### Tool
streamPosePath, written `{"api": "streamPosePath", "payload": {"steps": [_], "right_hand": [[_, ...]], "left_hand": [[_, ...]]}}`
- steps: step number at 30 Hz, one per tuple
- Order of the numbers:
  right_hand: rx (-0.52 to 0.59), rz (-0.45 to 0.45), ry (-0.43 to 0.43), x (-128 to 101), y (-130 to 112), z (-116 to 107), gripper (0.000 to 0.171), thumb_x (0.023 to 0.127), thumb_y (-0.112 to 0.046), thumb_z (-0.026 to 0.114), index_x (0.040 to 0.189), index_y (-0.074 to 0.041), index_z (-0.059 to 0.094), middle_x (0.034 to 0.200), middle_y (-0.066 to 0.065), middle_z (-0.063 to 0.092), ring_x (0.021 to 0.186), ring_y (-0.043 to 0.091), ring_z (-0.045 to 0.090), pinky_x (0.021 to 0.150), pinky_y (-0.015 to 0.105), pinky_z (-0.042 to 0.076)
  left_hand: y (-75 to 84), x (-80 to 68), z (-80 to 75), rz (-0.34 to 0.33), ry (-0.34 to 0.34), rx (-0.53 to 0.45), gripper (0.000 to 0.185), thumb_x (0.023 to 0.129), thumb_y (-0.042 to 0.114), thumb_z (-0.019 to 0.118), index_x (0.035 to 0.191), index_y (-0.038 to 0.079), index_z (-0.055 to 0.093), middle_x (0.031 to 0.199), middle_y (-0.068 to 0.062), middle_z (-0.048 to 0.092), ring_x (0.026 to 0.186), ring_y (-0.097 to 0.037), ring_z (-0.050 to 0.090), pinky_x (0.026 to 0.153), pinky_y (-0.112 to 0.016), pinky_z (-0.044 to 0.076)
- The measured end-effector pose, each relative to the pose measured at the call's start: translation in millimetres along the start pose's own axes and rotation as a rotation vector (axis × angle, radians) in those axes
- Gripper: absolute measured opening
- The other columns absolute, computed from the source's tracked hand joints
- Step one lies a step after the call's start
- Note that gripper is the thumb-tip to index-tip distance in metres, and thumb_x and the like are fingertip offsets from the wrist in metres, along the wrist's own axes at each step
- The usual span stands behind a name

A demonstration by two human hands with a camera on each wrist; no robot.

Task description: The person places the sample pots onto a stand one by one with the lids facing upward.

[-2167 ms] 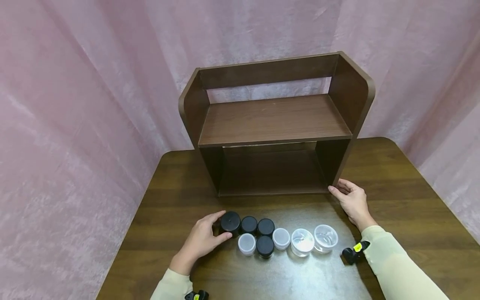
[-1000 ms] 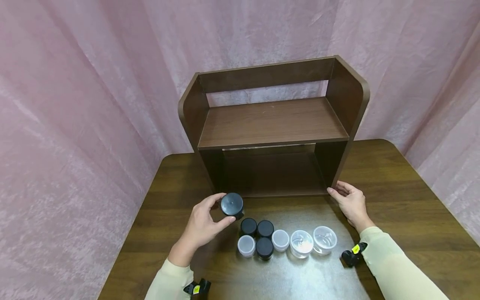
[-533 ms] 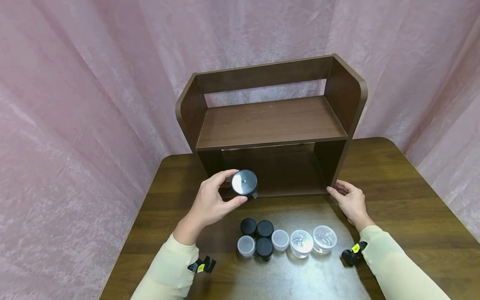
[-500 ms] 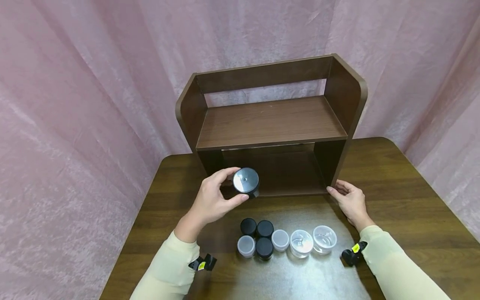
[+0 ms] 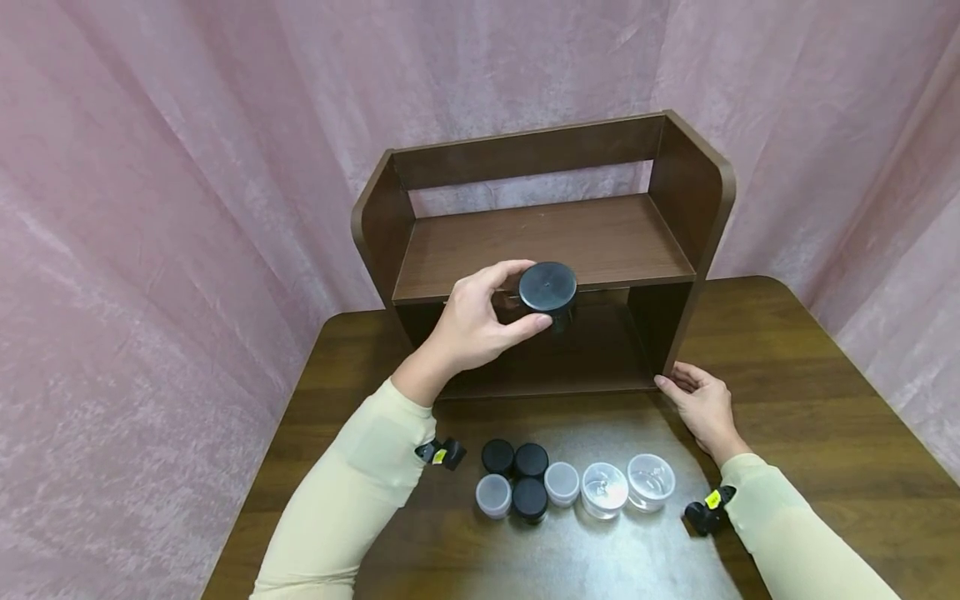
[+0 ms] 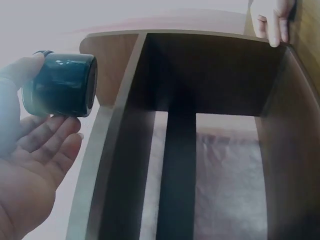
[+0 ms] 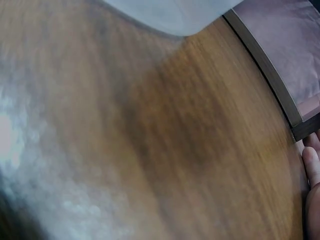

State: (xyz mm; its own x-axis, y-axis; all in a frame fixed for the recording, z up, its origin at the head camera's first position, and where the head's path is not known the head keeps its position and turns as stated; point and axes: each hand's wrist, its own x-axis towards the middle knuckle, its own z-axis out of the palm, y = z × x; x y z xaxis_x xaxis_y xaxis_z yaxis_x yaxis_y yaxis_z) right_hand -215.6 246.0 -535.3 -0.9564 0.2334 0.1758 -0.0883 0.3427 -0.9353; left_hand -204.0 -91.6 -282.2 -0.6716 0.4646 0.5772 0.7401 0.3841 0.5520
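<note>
My left hand [image 5: 480, 321] holds a dark jar with a black lid [image 5: 549, 287] between thumb and fingers. The jar is upright, raised off the table, in front of the upper board's edge of a brown two-tier shelf [image 5: 540, 242]. In the left wrist view the jar [image 6: 60, 85] looks dark teal, and it is apart from the shelf boards. My right hand [image 5: 701, 408] touches the shelf's lower right front corner, thumb at the front edge and fingers along the outer side. The right wrist view catches only part of that hand [image 7: 312, 185] at its edge.
On the table [image 5: 360, 367] before the shelf stand several small jars: black-lidded ones [image 5: 530, 498], small white-lidded ones [image 5: 493, 496] and two wider clear tubs [image 5: 604, 490]. A pink curtain [image 5: 225, 167] hangs behind.
My left hand took the large dark jar from the left end of the group, lifted it and carried it up and rightward to the shelf's upper board. The right hand stayed put.
</note>
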Motion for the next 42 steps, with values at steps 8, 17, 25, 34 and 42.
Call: {"api": "streamPosePath", "payload": {"steps": [8,17,25,34,42], "right_hand": [[-0.009,-0.028,0.005,1.1,-0.6,-3.9,0.047,0.087,-0.025,0.073,0.121,0.004,0.062,0.109,0.012,0.066,0.089,-0.010,0.056,0.074,0.007,0.046],[0.003,-0.029,0.037,-3.2,0.1,-10.2,0.042,0.086,-0.022,0.074,0.118,0.003,0.064,0.097,-0.009,0.065,0.088,-0.008,0.057,0.073,0.007,0.046],[-0.010,-0.042,0.054,-6.1,-1.7,-12.3,0.041,0.086,-0.022,0.075,0.116,0.003,0.064,0.096,-0.010,0.065,0.087,-0.009,0.057,0.072,0.007,0.046],[-0.039,-0.009,-0.011,-7.5,-9.7,-0.2,0.048,0.088,-0.026,0.072,0.123,0.004,0.060,0.117,0.024,0.063,0.093,-0.005,0.056,0.074,0.005,0.044],[-0.066,-0.021,-0.028,-8.3,-11.3,2.0,0.049,0.088,-0.031,0.071,0.124,0.001,0.061,0.117,0.019,0.065,0.094,-0.004,0.056,0.075,0.005,0.044]], "left_hand": [[12.6,54.0,17.4,-0.065,-0.040,-0.085,0.056,0.080,0.024,0.079,0.129,0.008,0.056,0.110,0.000,0.064,0.087,-0.011,0.063,0.075,-0.023,0.053],[14.9,105.6,50.0,-0.211,-0.122,-0.114,0.057,0.084,0.030,0.074,0.133,0.010,0.053,0.107,0.004,0.064,0.094,-0.005,0.059,0.080,-0.016,0.047],[12.3,139.5,78.2,-0.311,-0.138,-0.137,0.058,0.084,0.033,0.074,0.134,0.013,0.052,0.112,0.008,0.062,0.096,-0.001,0.058,0.081,-0.011,0.043],[2.7,148.4,90.4,-0.455,-0.077,-0.077,0.057,0.085,0.038,0.072,0.135,0.020,0.053,0.111,0.011,0.061,0.100,0.000,0.056,0.084,-0.012,0.041],[-0.3,145.3,90.9,-0.491,-0.033,-0.129,0.058,0.086,0.038,0.072,0.138,0.020,0.051,0.116,0.010,0.060,0.105,-0.002,0.056,0.086,-0.011,0.042]]}}
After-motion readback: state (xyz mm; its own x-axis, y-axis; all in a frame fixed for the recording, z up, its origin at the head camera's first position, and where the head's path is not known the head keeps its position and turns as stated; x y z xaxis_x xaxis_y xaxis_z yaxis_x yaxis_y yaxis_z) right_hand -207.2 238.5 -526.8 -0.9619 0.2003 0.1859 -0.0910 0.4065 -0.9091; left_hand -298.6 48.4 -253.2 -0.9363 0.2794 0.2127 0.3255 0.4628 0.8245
